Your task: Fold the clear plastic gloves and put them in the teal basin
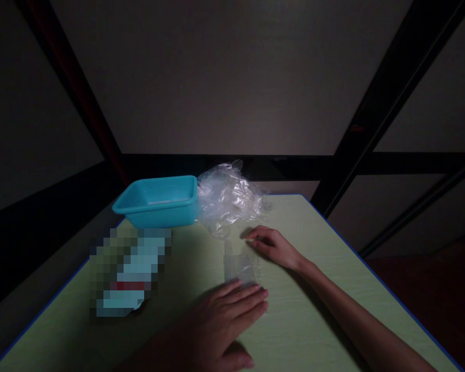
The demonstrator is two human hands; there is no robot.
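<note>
A small clear plastic bag (240,264) lies flat on the table, one strap-like strip reaching up from its upper left. My left hand (232,315) rests palm down across the bag's lower part, fingers stretched out and thumb apart. The near part of the bag is hidden beneath it. At the bag's upper right, my right hand (275,247) has its fingers bent and thumb and forefinger tips brought together on the thin film. Just beyond both hands sits a crumpled heap of clear plastic bags (232,196).
A turquoise plastic basin (166,216) stands at the back left, touching the heap. In front of it lies a pixelated light-blue item (139,274) with a red band. The pale green table (306,330) has blue edges; a panelled wall (225,82) rises behind.
</note>
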